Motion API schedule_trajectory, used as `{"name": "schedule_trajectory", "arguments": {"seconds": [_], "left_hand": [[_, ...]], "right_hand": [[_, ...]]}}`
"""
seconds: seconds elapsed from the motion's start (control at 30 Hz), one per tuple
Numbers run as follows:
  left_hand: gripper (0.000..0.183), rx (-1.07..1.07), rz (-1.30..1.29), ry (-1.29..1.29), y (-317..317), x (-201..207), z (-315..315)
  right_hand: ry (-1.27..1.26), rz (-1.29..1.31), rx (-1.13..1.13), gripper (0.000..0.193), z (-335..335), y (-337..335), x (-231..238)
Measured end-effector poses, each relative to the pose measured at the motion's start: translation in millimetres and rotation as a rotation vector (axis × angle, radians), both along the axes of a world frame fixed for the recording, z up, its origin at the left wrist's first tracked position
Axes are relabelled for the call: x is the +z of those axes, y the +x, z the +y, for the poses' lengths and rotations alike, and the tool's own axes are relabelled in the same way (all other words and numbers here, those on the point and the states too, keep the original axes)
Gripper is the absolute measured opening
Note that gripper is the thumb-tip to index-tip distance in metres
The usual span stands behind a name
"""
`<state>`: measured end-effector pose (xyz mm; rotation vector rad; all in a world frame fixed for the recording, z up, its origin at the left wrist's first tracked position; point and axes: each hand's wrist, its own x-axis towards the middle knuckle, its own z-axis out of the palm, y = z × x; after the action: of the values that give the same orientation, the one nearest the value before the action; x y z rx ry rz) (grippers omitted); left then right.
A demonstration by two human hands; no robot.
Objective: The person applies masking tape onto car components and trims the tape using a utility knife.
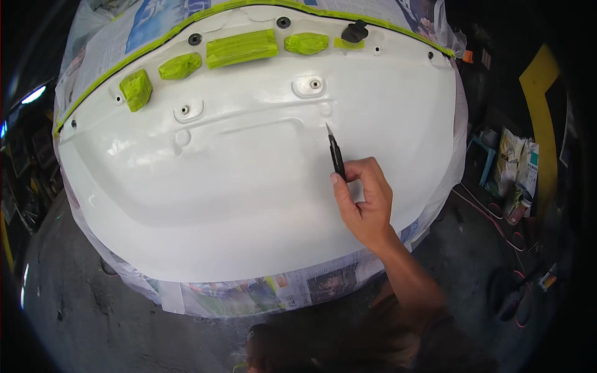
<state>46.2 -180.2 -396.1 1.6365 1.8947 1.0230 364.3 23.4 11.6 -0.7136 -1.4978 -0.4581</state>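
My right hand (368, 198) comes in from the lower right and pinches a slim black craft knife (336, 155) between thumb and fingers. Its pointed silver tip aims up and slightly left, at a small recess in a glossy white painted panel (249, 236). Whether the tip touches the paint, I cannot tell. Along the panel's far edge sit several lime-green masking tape patches (242, 48). Close to the rightmost patch is a black plug (355, 31). Several bolt holes (315, 84) dot the panel. My left hand is out of the picture.
Newspaper and clear plastic sheeting (249, 298) wrap the panel's surroundings, with a lime tape line (205, 13) at the far side. On the dark floor (81, 267) to the right are bags (510, 155), a blue stand (480, 158) and a reddish cable (491, 221). A yellow strip (544, 124) lies beyond.
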Motion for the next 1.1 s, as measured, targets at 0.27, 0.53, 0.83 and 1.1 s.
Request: {"name": "schedule_trajectory", "arguments": {"seconds": [0.27,0.53,0.83,1.1], "left_hand": [[0.019,0.19,0.217,0.141,0,-67,37],[0.02,0.169,0.224,0.207,-6,-59,76],[0.022,0.167,0.224,0.263,-10,-54,90],[0.024,0.178,0.223,0.309,-17,-49,89]], "right_hand": [[0.287,-0.095,-0.366,0.019,80,47,92],[0.335,-0.079,-0.428,0.023,93,44,110],[0.322,-0.096,-0.44,0.024,91,46,110],[0.329,-0.12,-0.45,0.023,89,45,112]]}}
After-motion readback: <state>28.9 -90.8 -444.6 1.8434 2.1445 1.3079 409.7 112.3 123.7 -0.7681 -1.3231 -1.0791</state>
